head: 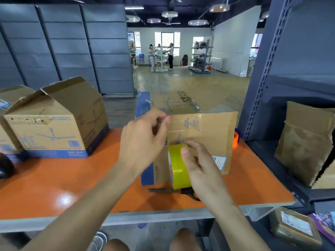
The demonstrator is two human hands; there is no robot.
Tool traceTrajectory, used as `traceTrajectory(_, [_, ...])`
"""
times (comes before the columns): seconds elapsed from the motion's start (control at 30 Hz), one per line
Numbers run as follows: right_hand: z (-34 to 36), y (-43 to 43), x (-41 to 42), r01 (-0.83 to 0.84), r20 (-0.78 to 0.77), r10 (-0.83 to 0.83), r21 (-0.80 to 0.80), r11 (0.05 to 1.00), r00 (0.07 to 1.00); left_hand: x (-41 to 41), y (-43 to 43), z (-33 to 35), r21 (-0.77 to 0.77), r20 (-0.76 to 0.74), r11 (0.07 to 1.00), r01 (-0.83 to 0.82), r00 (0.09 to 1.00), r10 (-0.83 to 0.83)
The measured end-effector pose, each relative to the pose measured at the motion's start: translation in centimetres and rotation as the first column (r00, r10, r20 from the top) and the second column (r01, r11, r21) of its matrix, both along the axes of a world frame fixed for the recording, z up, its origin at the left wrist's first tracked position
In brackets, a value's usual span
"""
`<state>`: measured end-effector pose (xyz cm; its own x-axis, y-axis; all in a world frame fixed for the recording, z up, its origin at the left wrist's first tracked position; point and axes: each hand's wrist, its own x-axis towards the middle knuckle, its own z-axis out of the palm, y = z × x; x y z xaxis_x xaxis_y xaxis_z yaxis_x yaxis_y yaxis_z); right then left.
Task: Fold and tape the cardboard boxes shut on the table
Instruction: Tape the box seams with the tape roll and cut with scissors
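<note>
A long cardboard box [203, 134] with blue printing lies on the orange table [63, 182], one flap lying flat toward the right. My right hand [201, 169] grips a yellow-green roll of tape [178, 165] above the box's near end. My left hand [143, 140] is raised over the box, its thumb and fingers pinching the clear free end of the tape near the flap's left edge. The strip between the two hands is hard to make out.
Black scissors [188, 192] lie on the table just under the tape roll. A second cardboard box [54, 124] with raised flaps stands at the left, another behind it. An orange roll [235, 140] sits behind the flap. A grey metal shelf [272, 87] with brown parcels stands on the right.
</note>
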<state>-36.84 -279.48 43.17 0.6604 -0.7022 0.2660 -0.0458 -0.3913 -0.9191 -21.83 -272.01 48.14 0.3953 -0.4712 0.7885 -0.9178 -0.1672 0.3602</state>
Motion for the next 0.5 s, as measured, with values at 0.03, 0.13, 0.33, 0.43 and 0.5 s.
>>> traceTrajectory(0.03, [-0.2,-0.1,-0.2,0.01,-0.023,-0.01,-0.031,0.999,1.0,-0.8,0.4,-1.0,0.042,-0.151,0.999,-0.031,0.988,0.037])
traceTrajectory(0.13, [-0.4,-0.2,-0.6,-0.006,-0.007,0.006,-0.053,0.999,1.0,-2.6,1.0,-2.8,0.101,-0.583,0.977,0.186,0.807,-0.093])
traceTrajectory(0.33, [-2.0,-2.2,-2.1,0.035,-0.046,-0.042,-0.13,0.991,0.998,-4.1,0.6,-3.1,-0.16,-0.9,0.909,0.385,0.322,-0.295])
traceTrajectory(0.43, [-3.5,-3.9,-3.2,-0.098,-0.398,-0.031,-0.299,0.949,0.917,-4.0,0.6,-3.3,-0.167,-0.901,0.913,0.373,0.318,-0.295])
traceTrajectory(0.5, [-4.1,-4.6,-3.4,-0.274,-0.617,-0.065,-0.438,0.856,0.784,-4.2,0.5,-3.3,-0.185,-0.903,0.91,0.372,0.302,-0.307])
